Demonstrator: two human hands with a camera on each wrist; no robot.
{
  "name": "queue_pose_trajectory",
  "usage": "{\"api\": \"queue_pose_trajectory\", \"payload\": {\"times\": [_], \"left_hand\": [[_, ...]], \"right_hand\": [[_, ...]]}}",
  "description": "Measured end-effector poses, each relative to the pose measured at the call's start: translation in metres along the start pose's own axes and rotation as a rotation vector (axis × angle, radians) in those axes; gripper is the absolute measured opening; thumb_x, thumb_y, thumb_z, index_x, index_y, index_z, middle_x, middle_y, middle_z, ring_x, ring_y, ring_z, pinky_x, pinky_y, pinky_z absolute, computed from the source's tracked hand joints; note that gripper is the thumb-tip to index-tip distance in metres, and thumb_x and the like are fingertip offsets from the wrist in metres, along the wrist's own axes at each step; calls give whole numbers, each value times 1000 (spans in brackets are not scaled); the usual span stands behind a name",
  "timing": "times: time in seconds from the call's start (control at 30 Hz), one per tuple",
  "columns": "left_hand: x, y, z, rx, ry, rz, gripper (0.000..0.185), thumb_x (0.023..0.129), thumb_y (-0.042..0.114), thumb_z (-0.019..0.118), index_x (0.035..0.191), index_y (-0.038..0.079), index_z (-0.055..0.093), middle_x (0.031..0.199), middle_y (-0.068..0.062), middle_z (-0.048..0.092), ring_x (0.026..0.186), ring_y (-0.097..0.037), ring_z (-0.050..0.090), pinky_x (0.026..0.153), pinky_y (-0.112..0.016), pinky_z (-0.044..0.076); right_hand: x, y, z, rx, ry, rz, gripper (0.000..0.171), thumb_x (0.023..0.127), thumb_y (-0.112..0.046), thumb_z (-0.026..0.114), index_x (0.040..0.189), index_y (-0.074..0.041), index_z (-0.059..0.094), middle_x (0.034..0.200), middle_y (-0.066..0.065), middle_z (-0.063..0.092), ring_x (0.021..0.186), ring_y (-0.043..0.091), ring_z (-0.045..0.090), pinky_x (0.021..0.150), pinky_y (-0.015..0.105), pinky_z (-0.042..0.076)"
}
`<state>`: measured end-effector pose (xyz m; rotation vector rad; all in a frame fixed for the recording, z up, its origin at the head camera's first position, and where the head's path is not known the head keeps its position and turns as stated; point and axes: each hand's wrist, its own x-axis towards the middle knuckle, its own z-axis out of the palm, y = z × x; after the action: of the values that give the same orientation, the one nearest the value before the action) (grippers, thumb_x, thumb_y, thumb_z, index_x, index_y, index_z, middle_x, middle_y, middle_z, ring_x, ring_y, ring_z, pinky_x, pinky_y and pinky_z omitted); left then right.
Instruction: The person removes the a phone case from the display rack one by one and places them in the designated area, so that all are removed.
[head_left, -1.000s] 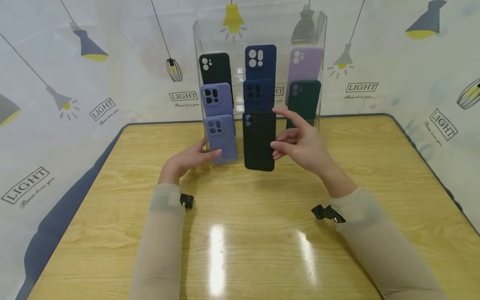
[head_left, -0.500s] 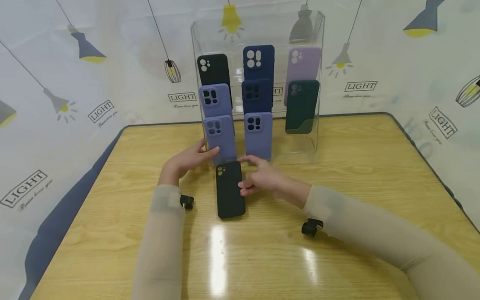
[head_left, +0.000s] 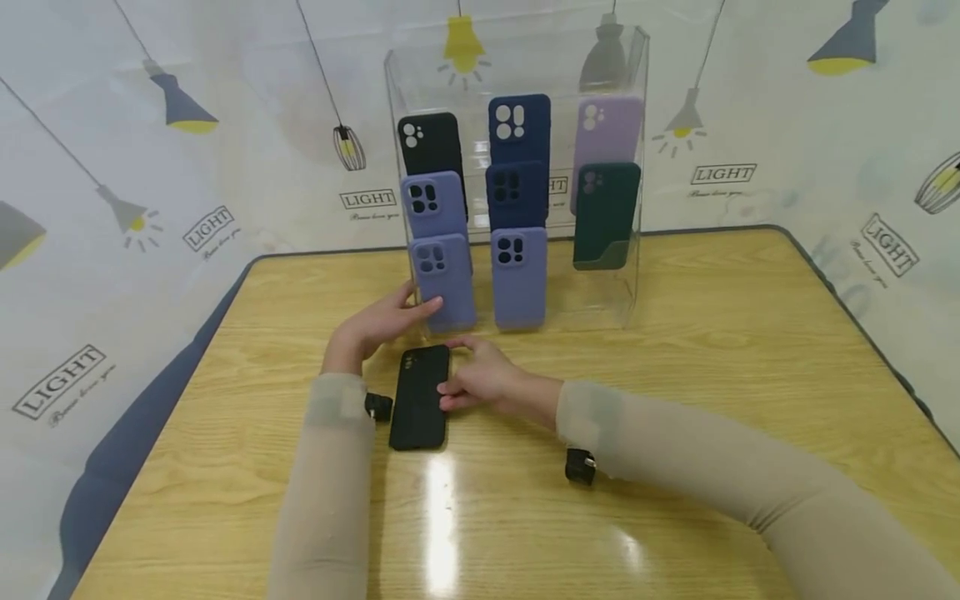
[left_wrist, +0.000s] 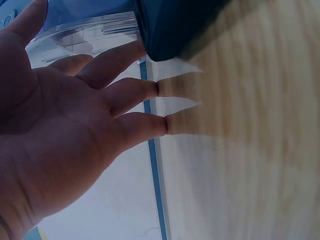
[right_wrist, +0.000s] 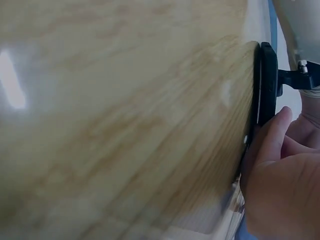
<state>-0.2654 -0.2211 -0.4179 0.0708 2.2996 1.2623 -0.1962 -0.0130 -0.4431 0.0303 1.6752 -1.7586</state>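
A black phone case [head_left: 417,412] lies at the table surface in front of the clear display stand [head_left: 600,302]. My right hand [head_left: 486,377] grips its right edge, index finger at the top corner. In the right wrist view, the phone case [right_wrist: 268,82] shows edge-on, low against the wood, with that hand [right_wrist: 285,190] beside it. My left hand [head_left: 382,323] holds the stand's lower left corner, its thumb at a periwinkle phone case [head_left: 453,292]. Its lower fingertips touch the table in the left wrist view, where the black case's corner [left_wrist: 172,25] hangs close by.
Several phone cases stand in the tiers: a black one [head_left: 433,137], navy ones [head_left: 519,150], a lilac one [head_left: 609,129], a green one [head_left: 606,221] and another periwinkle one [head_left: 520,292]. The wooden table [head_left: 675,350] meets a lamp-printed backdrop [head_left: 285,83].
My right hand has taken the black phone case from the stand's bottom middle spot, down and left to the table, uncovering a periwinkle one behind. The left hand has stayed at the stand.
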Motion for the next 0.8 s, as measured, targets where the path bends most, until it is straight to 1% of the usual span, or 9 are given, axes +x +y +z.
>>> {"api": "queue_pose_trajectory", "payload": {"times": [0.13,0.3,0.47,0.6,0.73,0.8], "left_hand": [[1,3,2,7,-6,-2,101,101,69,57,173,31,-4,182,-7,6,167,-39,13,133,-67,14],[-1,3,2,5,-8,-32,103,102,68,57,173,30,-7,182,-7,4,167,-37,12,134,-65,14],[-1,3,0,5,-5,-10,102,102,67,57,173,28,-6,182,-9,5,167,-38,13,134,-65,14],[-1,2,0,2,-3,-12,102,102,68,56,173,29,-6,182,-8,3,168,-38,10,134,-66,12],[-2,1,1,-3,-5,-11,102,102,68,56,173,28,-5,182,-7,2,168,-38,9,134,-66,12],[-2,0,0,-16,-15,2,100,103,66,57,173,29,-5,182,-6,1,168,-38,9,134,-65,13]], "right_hand": [[-2,0,0,-33,29,-7,86,91,16,70,164,-13,36,75,12,66,57,18,70,62,29,65],[-4,2,0,-81,36,-26,85,90,12,74,164,-13,39,73,9,68,57,16,70,63,30,66],[-5,2,-1,-101,31,-43,85,89,12,74,163,-11,40,74,10,66,58,17,70,66,32,67],[-5,2,-1,-113,23,-44,81,90,14,71,162,-7,41,77,12,66,59,18,71,70,36,68],[-5,3,-2,-125,22,-37,79,91,14,70,161,-7,41,76,13,66,58,18,71,69,36,68],[-5,3,-2,-124,21,-38,79,91,15,70,161,-7,42,74,13,66,58,18,71,67,36,68]]}}
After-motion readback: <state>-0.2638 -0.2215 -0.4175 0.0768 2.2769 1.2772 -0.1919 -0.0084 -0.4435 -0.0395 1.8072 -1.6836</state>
